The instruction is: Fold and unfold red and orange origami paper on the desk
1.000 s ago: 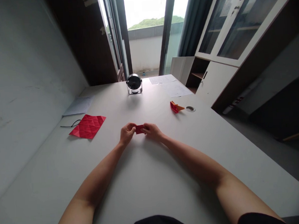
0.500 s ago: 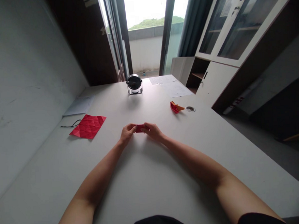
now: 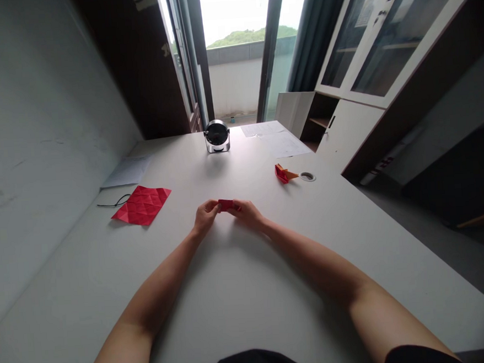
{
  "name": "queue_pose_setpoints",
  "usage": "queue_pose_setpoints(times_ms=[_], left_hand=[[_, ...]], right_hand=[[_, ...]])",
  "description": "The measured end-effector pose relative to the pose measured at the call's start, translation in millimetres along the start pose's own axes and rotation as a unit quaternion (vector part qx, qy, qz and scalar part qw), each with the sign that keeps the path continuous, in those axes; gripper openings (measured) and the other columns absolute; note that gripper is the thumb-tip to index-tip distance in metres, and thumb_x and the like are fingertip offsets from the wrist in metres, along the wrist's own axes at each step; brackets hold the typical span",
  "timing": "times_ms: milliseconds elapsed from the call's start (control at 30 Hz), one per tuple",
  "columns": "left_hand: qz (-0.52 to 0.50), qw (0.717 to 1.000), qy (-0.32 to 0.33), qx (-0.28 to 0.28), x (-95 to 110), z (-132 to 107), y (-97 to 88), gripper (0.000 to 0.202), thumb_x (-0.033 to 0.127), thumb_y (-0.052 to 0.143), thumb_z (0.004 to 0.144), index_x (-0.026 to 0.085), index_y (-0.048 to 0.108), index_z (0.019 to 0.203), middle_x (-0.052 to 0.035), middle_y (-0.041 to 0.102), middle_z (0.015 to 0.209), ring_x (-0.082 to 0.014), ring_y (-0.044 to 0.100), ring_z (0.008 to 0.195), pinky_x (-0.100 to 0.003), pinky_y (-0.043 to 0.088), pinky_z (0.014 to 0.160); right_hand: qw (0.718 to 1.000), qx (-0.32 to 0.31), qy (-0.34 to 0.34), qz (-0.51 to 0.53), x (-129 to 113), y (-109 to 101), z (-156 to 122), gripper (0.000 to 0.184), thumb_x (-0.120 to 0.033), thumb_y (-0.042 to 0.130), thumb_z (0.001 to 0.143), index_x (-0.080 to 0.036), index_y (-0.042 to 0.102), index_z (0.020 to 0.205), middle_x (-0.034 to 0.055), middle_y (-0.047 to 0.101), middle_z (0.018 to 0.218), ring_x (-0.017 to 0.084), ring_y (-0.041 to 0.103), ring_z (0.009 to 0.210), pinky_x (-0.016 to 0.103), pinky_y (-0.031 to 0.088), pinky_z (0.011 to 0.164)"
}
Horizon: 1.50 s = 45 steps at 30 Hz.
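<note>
Both of my hands meet over the middle of the white table (image 3: pixel 249 291), pinching a small folded piece of red paper (image 3: pixel 226 204) between them. My left hand (image 3: pixel 205 216) grips its left end with curled fingers. On the other end my right hand (image 3: pixel 247 212) is closed too, thumb and fingers pressed on the paper. The paper sits just above the tabletop; only a thin red strip shows between the fingertips.
A creased red paper sheet (image 3: pixel 141 204) lies at the left, with a black cord (image 3: pixel 113 202) and white paper (image 3: pixel 126 171) behind it. A small round fan (image 3: pixel 216 135) stands at the back. A red-orange folded figure (image 3: pixel 283 173) rests beside a cable hole (image 3: pixel 307 176).
The red paper between my fingers looks flatter and thinner than a second ago. My hands have stayed in the same place.
</note>
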<state>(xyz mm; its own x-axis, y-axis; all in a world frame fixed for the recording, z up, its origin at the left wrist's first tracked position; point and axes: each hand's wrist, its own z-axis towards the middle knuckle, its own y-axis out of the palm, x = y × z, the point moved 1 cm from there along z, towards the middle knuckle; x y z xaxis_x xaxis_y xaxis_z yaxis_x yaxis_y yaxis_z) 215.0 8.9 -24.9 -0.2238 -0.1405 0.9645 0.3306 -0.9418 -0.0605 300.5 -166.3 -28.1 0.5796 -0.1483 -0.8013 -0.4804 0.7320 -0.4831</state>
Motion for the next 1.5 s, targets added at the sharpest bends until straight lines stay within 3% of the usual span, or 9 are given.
queue_pose_setpoints(times_ms=[133, 267, 400, 667, 1033, 1500], left_hand=[[0.127, 0.991, 0.046, 0.010, 9.7, -4.3, -1.7, 0.024, 0.043, 0.067, 0.087, 0.020, 0.073, 0.091, -0.0053, 0.073, 0.085, -0.0187, 0.066, 0.075, -0.031, 0.052, 0.073], [0.273, 0.954, 0.120, -0.014, 23.6, -10.7, 0.5, 0.020, 0.037, 0.060, 0.093, 0.023, 0.075, 0.093, -0.0055, 0.073, 0.089, -0.0179, 0.066, 0.075, -0.031, 0.050, 0.075], [0.340, 0.927, 0.148, -0.047, 26.8, -13.2, 3.3, 0.019, 0.032, 0.057, 0.095, 0.026, 0.075, 0.097, -0.0043, 0.073, 0.090, -0.0160, 0.065, 0.073, -0.028, 0.048, 0.069], [0.270, 0.951, 0.152, -0.022, 19.5, -8.9, 1.2, 0.010, 0.029, 0.064, 0.089, 0.023, 0.072, 0.091, -0.0043, 0.072, 0.089, -0.0165, 0.066, 0.075, -0.031, 0.055, 0.074], [0.208, 0.968, 0.138, -0.034, 17.6, -6.8, 2.3, 0.007, 0.022, 0.061, 0.087, 0.022, 0.068, 0.088, -0.0028, 0.068, 0.088, -0.0156, 0.065, 0.081, -0.032, 0.055, 0.078], [0.185, 0.981, 0.055, 0.003, 12.4, -4.3, 1.8, 0.012, 0.030, 0.057, 0.088, 0.020, 0.062, 0.088, -0.0023, 0.068, 0.084, -0.0166, 0.064, 0.075, -0.032, 0.052, 0.075]], right_hand=[[1.000, 0.004, -0.006, -0.023, 1.8, 1.3, 0.8, 0.015, -0.032, 0.064, 0.087, -0.021, 0.070, 0.094, 0.0003, 0.070, 0.079, 0.014, 0.059, 0.064, 0.026, 0.046, 0.062], [0.998, 0.035, -0.042, -0.007, -8.4, -4.5, -0.9, 0.013, -0.030, 0.059, 0.092, -0.022, 0.068, 0.095, 0.0022, 0.070, 0.087, 0.014, 0.063, 0.073, 0.026, 0.048, 0.068], [0.996, 0.040, -0.072, -0.023, -18.4, -10.6, -2.3, 0.014, -0.028, 0.058, 0.094, -0.021, 0.068, 0.089, 0.0032, 0.067, 0.087, 0.013, 0.061, 0.072, 0.025, 0.048, 0.068], [0.996, 0.037, -0.079, -0.035, -19.2, -10.1, -2.4, 0.012, -0.025, 0.059, 0.093, -0.020, 0.066, 0.087, 0.0028, 0.065, 0.087, 0.012, 0.058, 0.070, 0.025, 0.047, 0.067], [0.996, 0.034, -0.078, -0.017, -22.4, -13.6, -2.5, 0.017, -0.032, 0.059, 0.095, -0.020, 0.068, 0.086, 0.0040, 0.064, 0.089, 0.013, 0.060, 0.071, 0.026, 0.048, 0.066], [0.998, 0.055, -0.039, 0.003, -14.4, -10.1, 1.0, 0.016, -0.029, 0.053, 0.092, -0.020, 0.062, 0.082, 0.0031, 0.066, 0.084, 0.015, 0.060, 0.075, 0.028, 0.049, 0.070]])
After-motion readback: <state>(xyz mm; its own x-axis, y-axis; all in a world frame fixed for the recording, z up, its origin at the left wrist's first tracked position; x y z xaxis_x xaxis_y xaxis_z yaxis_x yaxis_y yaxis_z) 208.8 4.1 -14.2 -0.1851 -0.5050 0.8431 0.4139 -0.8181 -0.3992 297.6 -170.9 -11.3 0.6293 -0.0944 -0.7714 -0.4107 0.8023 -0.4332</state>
